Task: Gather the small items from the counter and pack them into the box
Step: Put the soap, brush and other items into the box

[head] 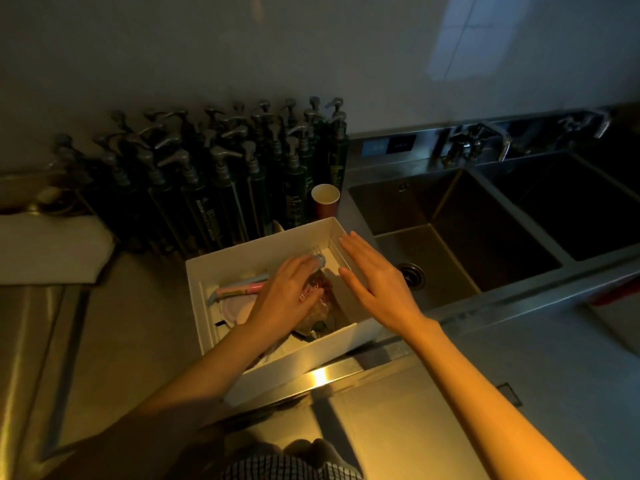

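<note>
A white cardboard box [249, 252] sits on the steel counter, its right side at the sink's edge. Inside lie pink and blue stick-shaped items [239, 287], a round pink pad [235, 308], a dark red crinkly packet [320, 284] and other small things I cannot make out. My left hand [287, 292] reaches into the box, fingers curled over a clear plastic item [317, 256] and the packet. My right hand [372, 275] hovers flat over the box's right wall, fingers spread, holding nothing.
Several dark pump bottles [221, 174] stand packed against the wall behind the box. A paper cup [325, 200] stands just behind the box. A double steel sink [450, 233] with taps [485, 140] lies to the right. Folded white cloth [48, 247] rests at left.
</note>
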Motion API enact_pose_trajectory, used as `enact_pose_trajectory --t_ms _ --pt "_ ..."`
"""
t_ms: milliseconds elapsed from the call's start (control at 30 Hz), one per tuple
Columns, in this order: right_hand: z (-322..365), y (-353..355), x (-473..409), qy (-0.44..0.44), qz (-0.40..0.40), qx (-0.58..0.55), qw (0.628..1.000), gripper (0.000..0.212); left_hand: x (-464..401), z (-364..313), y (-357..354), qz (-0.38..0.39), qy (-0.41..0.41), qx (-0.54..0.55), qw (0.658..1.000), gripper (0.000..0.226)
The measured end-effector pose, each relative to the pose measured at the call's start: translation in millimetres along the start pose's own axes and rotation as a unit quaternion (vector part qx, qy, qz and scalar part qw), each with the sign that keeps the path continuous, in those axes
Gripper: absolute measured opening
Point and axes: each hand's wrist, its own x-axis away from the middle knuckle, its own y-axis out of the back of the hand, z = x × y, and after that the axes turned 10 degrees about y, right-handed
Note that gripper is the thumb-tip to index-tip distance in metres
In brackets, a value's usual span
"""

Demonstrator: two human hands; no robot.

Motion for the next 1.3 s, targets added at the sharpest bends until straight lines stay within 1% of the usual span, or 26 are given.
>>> enact_pose_trajectory --t_ms 67,233,333,433,567,633,800,900,967,1100,1233,1300 --pt "2.3 -2.5 -12.0 0.007 0.006 0.008 1.0 0.053 -2.1 2.2 12.0 -0.054 -0.011 -0.023 0.998 0.05" --pt "23.8 -16.1 -49.3 0.051 -0.017 0.017 0.998 0.048 -0.6 22.3 47.8 -0.18 0.021 -0.082 0.98 0.042" --pt "43.9 -34.9 -68.4 0.067 -0.02 0.0 0.998 0.046 9.6 40.3 68.8 -0.23 0.045 -0.123 0.964 0.047" --pt "68.9 -55.8 -84.3 0.108 -0.021 0.005 0.994 0.049 28.8 59.4 84.3 -0.268 0.09 -0.142 0.949 0.049" --pt "105.9 -85.7 -100.4 0.157 -0.003 -0.011 0.987 0.054 64.9 86.7 103.7 -0.319 0.169 -0.18 0.915 0.047" --pt "124.9 -104.7 -106.3 0.176 0.015 -0.014 0.984 0.056 86.6 101.9 111.4 -0.326 0.211 -0.213 0.897 0.048" --pt "178.1 -152.4 -107.0 0.228 0.065 -0.006 0.971 0.055 137.0 137.2 125.2 -0.308 0.318 -0.263 0.857 0.049" --pt "212.9 -177.3 -102.1 0.271 0.077 -0.02 0.959 0.052 165.2 155.4 133.3 -0.328 0.361 -0.271 0.83 0.048" --pt "233.3 -195.2 -100.6 0.282 0.094 -0.036 0.954 0.051 183.2 169.9 135.5 -0.338 0.384 -0.274 0.814 0.047" --pt "267.2 -230.9 -102.9 0.27 0.126 -0.076 0.951 0.047 213.0 204.0 139.7 -0.347 0.423 -0.252 0.798 0.046" --pt "295.7 -269.0 -113.1 0.275 0.134 -0.078 0.949 0.049 236.6 246.6 147.6 -0.364 0.433 -0.244 0.788 0.039" --pt "308.3 -293.1 -120.3 0.267 0.149 -0.079 0.949 0.051 243.3 269.4 157.7 -0.358 0.447 -0.237 0.785 0.04"
